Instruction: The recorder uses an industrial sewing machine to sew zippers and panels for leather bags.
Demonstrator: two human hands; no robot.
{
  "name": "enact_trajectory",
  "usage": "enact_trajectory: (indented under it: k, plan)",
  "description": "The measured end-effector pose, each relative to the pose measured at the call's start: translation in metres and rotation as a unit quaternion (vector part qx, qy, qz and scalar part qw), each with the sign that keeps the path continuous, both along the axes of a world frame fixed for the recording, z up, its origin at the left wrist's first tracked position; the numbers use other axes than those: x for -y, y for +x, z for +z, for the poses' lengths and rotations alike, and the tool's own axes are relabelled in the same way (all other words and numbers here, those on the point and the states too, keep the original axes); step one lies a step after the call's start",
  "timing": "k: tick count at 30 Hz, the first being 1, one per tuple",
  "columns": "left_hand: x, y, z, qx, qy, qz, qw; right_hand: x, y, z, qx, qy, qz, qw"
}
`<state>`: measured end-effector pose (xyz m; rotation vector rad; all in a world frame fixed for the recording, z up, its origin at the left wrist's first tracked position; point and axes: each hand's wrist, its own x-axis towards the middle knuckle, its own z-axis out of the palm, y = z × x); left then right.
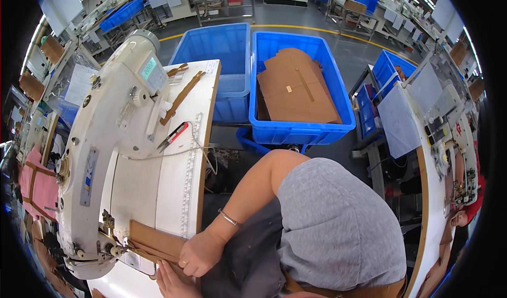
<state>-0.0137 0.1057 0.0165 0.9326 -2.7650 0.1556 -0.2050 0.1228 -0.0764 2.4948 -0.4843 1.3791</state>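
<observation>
A brown fabric piece (153, 234) lies folded at the needle end of a white sewing machine (97, 139). My right hand (203, 253), with a metal bracelet at the wrist, has its fingers closed on the piece's right end. Below it, my left hand (171, 279) rests at the fabric's near edge with fingers stretched out. The white machine table (148, 179) carries a measuring strip along its right edge, red-handled snips (175, 133), a loose cord and brown zipper strips (182, 97).
A blue crate (301, 131) of brown cut pieces stands beside another blue crate (208, 49). Workstations line both sides; at the right, a co-worker's hand (458, 219) and red sleeve show by another machine (457, 155). Pink fabric (34, 182) hangs at the far left.
</observation>
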Motion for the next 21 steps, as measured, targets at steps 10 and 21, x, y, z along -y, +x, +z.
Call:
enact_trajectory:
  k: [10,21]
  plan:
    - [-0.013,0.000,-0.009,-0.036,0.038,0.074,0.996,-0.002,0.010,-0.001,0.028,0.016,0.000,0.999]
    - [-0.016,-0.003,-0.009,-0.030,0.031,0.074,0.996,-0.006,0.004,-0.001,0.023,0.027,-0.001,0.999]
